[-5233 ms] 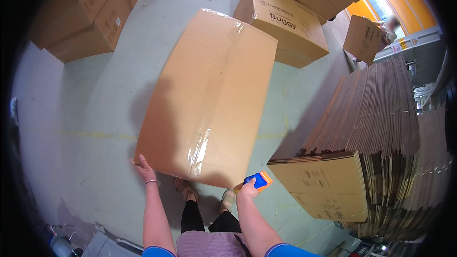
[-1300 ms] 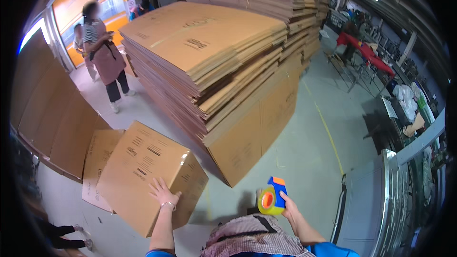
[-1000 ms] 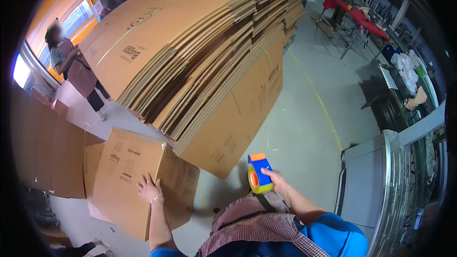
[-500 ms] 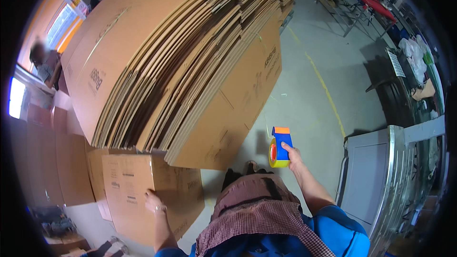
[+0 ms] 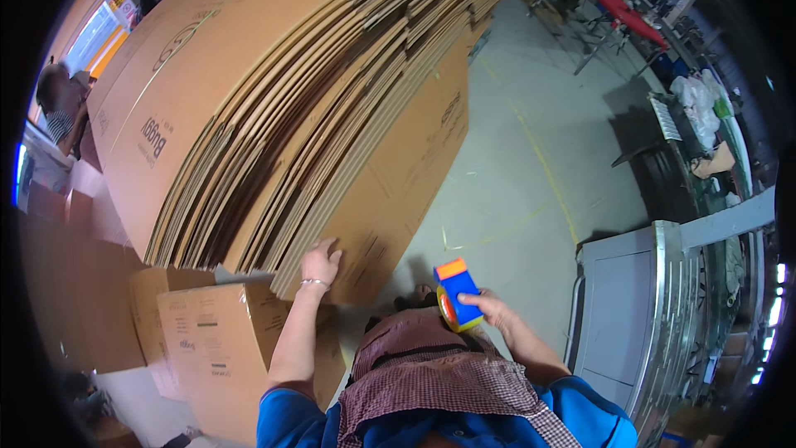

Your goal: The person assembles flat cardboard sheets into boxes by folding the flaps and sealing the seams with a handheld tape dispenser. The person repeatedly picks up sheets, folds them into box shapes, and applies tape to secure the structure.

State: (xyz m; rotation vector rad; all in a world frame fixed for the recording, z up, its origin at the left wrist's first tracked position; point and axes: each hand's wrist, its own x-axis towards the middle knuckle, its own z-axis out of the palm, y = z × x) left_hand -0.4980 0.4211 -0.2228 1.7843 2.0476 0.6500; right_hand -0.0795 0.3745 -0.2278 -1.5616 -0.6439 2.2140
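Observation:
A large stack of flattened cardboard boxes [image 5: 398, 191] stands on edge in front of me, running away to the far side. My left hand [image 5: 320, 264], with a bracelet at the wrist, is at the near end of its outermost sheet, fingers partly spread and seemingly touching the board. Held low in front of my apron, my right hand [image 5: 485, 305] grips a blue and orange tape dispenser [image 5: 458, 286] carrying a roll of yellowish tape. Below the stack, at my left, sits a formed cardboard box [image 5: 211, 357], its top closed.
More cardboard boxes [image 5: 79, 299] stand at the far left, where another person [image 5: 62, 108] is. A grey metal cabinet [image 5: 618, 315] is close on my right. Farther right are a cluttered bench [image 5: 705, 133] and a red-covered stand [image 5: 609, 4]. Yellow lines [image 5: 547, 170] mark the floor.
My left hand has left the formed box and moved up and right to the flattened stack. The tape dispenser has come lower and closer to my body in my right hand.

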